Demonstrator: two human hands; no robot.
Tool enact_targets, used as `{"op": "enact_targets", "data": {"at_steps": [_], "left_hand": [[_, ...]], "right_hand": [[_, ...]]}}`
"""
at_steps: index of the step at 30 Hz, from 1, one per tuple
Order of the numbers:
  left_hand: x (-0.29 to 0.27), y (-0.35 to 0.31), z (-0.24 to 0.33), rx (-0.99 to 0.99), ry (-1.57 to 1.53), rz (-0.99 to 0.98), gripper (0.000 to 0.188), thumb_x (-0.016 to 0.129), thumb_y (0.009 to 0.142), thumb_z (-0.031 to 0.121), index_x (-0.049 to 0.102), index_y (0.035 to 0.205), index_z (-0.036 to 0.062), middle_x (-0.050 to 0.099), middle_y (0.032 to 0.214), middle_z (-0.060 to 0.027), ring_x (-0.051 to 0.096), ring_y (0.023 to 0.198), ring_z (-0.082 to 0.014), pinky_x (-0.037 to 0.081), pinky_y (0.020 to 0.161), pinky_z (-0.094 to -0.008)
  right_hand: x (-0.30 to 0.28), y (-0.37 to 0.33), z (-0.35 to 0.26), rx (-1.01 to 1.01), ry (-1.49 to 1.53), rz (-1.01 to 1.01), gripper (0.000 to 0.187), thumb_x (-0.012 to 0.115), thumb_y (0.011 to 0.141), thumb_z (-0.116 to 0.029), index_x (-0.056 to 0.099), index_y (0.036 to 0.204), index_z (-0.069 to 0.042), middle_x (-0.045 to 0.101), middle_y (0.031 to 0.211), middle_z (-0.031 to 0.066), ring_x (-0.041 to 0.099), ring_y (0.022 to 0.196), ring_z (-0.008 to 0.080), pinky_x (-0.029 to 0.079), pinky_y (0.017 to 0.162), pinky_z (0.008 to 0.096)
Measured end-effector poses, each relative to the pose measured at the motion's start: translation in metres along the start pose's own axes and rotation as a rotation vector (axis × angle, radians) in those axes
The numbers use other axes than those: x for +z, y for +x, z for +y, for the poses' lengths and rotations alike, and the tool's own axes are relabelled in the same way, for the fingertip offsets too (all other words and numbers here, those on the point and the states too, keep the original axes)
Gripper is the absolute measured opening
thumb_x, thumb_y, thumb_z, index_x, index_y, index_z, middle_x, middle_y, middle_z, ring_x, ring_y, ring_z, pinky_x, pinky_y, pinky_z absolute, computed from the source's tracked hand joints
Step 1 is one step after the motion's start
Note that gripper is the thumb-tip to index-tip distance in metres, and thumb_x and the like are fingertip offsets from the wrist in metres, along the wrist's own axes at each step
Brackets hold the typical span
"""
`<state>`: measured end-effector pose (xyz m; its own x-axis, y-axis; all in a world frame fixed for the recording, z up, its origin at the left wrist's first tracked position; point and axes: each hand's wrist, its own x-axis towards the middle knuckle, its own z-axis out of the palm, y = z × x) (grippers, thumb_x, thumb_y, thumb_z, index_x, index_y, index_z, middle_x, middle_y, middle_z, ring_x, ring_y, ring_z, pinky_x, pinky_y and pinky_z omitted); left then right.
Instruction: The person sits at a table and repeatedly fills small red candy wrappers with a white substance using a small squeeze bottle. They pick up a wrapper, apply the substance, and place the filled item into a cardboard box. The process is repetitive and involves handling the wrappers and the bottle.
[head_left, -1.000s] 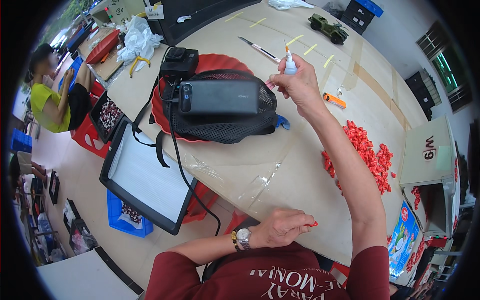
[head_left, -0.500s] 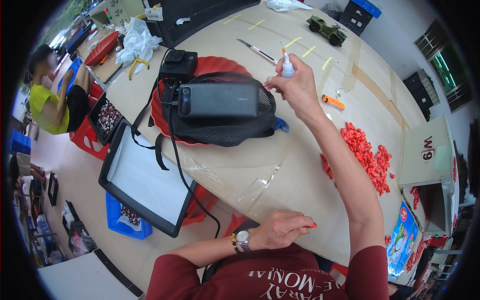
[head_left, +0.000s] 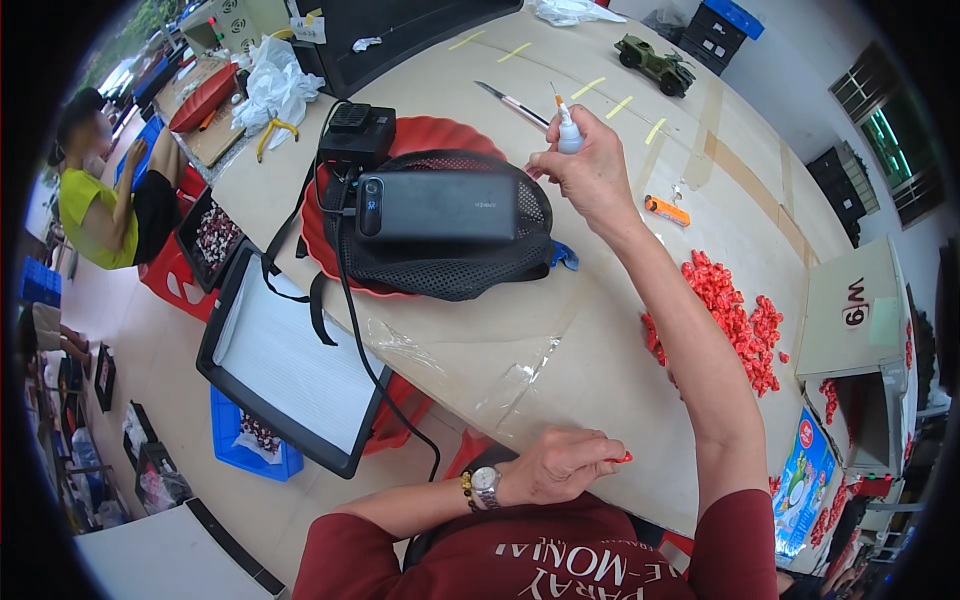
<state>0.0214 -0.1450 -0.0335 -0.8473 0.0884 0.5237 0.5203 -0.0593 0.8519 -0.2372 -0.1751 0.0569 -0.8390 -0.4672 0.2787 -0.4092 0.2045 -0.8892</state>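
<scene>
My right hand point(head_left: 590, 172) reaches over the table beside the round mesh bag, its fingers closed on a small white needle-tip bottle point(head_left: 570, 138) whose orange-collared tip points up. Something small and pinkish point(head_left: 533, 172) shows at the thumb and fingertip of the same hand; its kind is unclear. Near the front edge of the table, close to my body, my left hand point(head_left: 560, 466) pinches a small red piece point(head_left: 623, 458). A heap of similar small red pieces point(head_left: 735, 320) lies to the right, partly covered by my right forearm.
A black power bank point(head_left: 437, 207) rests on the black mesh bag point(head_left: 450, 275) above a red scalloped tray point(head_left: 430, 128). A pen-like knife point(head_left: 512, 104), an orange lighter-like tube point(head_left: 667, 209) and a green toy truck point(head_left: 655, 65) lie beyond. A black cable hangs leftward past a lined tray point(head_left: 290, 370).
The right hand and its bottle have shifted very slightly left. My left hand stays in place with the red piece.
</scene>
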Motion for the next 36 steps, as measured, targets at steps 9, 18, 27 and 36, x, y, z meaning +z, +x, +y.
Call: {"op": "enact_targets", "data": {"at_steps": [9, 18, 27, 36], "left_hand": [[-0.001, 0.002, 0.0, 0.013, 0.0, -0.007, 0.013, 0.063, 0.081, -0.002, 0.059, 0.092, 0.0036, 0.063, 0.068, -0.0077, 0.06, 0.054, -0.0189, 0.046, 0.049, -0.0284], [0.0, 0.0, -0.001, 0.012, -0.008, 0.012, 0.013, 0.066, 0.081, 0.001, 0.06, 0.092, 0.0034, 0.063, 0.07, -0.0087, 0.061, 0.056, -0.0204, 0.047, 0.05, -0.0284], [-0.002, 0.001, 0.0, 0.012, 0.005, 0.007, 0.012, 0.065, 0.082, 0.002, 0.06, 0.092, 0.0037, 0.06, 0.067, -0.0084, 0.058, 0.054, -0.0208, 0.044, 0.049, -0.0293], [-0.004, 0.003, 0.009, -0.018, -0.032, -0.019, 0.017, 0.059, 0.081, -0.005, 0.058, 0.096, 0.0022, 0.058, 0.072, -0.011, 0.059, 0.061, -0.0261, 0.046, 0.055, -0.0339]], "right_hand": [[-0.002, -0.004, -0.008, 0.12, 0.138, -0.04, 0.023, 0.067, 0.069, 0.005, 0.05, 0.082, -0.001, 0.06, 0.069, 0.0086, 0.066, 0.06, 0.0159, 0.051, 0.053, 0.0269], [-0.007, -0.011, -0.003, 0.156, 0.099, -0.077, 0.025, 0.07, 0.068, 0.0, 0.05, 0.082, -0.002, 0.061, 0.071, 0.009, 0.063, 0.058, 0.0145, 0.049, 0.052, 0.0269], [-0.017, -0.026, -0.004, 0.105, -0.135, -0.026, 0.031, 0.079, 0.068, -0.012, 0.054, 0.081, 0.0, 0.059, 0.063, 0.0064, 0.061, 0.056, 0.0148, 0.047, 0.051, 0.0286], [-0.008, -0.081, -0.025, -0.242, -0.45, -0.15, 0.027, 0.074, 0.076, -0.014, 0.057, 0.091, -0.001, 0.063, 0.072, 0.0183, 0.063, 0.068, 0.0368, 0.049, 0.06, 0.0412]]}}
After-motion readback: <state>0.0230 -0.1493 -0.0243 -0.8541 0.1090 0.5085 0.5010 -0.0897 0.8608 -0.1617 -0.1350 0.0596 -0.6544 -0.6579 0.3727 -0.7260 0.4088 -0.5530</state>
